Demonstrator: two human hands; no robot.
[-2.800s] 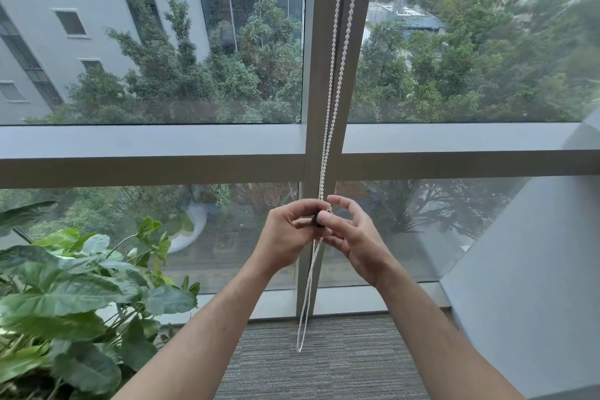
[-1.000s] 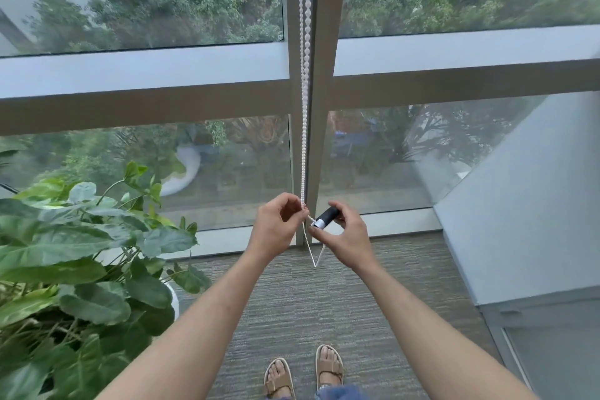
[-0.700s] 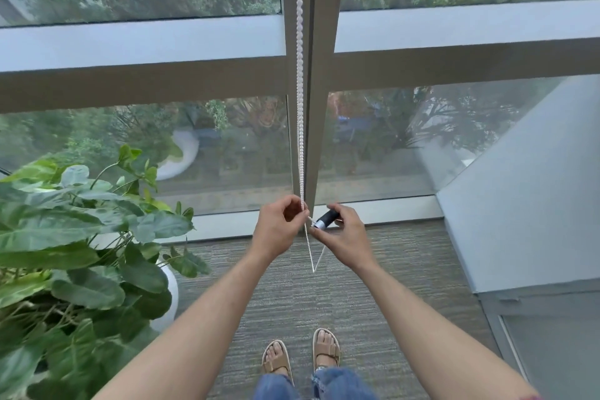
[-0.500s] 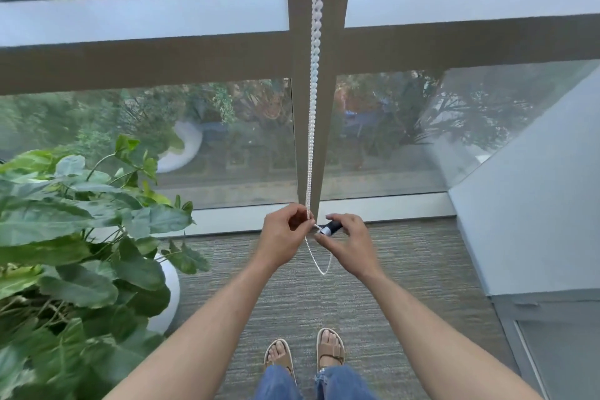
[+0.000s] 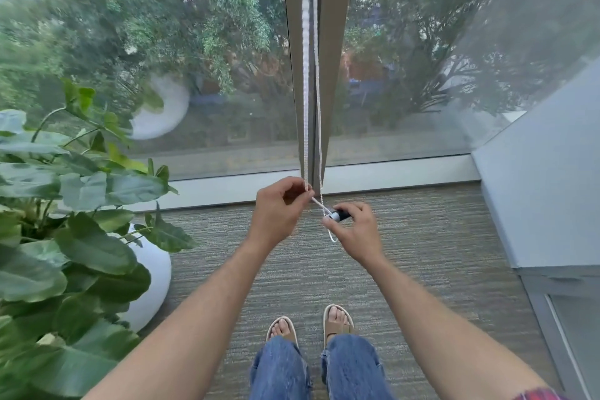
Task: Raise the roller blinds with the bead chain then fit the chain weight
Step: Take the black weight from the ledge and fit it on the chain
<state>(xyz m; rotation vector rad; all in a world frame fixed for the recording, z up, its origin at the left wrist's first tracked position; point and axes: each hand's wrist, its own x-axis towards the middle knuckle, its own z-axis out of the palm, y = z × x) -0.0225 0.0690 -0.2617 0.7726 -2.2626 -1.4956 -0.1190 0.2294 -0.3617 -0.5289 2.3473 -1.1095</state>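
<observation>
left hand (image 5: 278,208) pinches the bead chain (image 5: 306,75) low down, fingers curled round the left strand right where it comes off the window mullion (image 5: 334,58). right hand (image 5: 355,230) grips the chain weight (image 5: 339,215), a small black cylinder with a pale end, between thumb and fingertips, tilted with the pale end toward the left hand. a short run of chain goes diagonally from the left hand to the weight's pale end; the second strand drops down the mullion to about the same spot. a small loop of chain hangs below the weight, just left of the right hand. whether the chain is seated inside the weight cannot be told, too small and blurred. both hands are close together, above the grey carpet (image 5: 422,253) just in front of the sill (image 5: 406,172). potted plant (image 5: 65,221) in a white pot (image 5: 156,276) at left, well apart from the hands. sandalled feet (image 5: 310,325) and jeans below. grey wall panel (image 5: 545,188) at right.
</observation>
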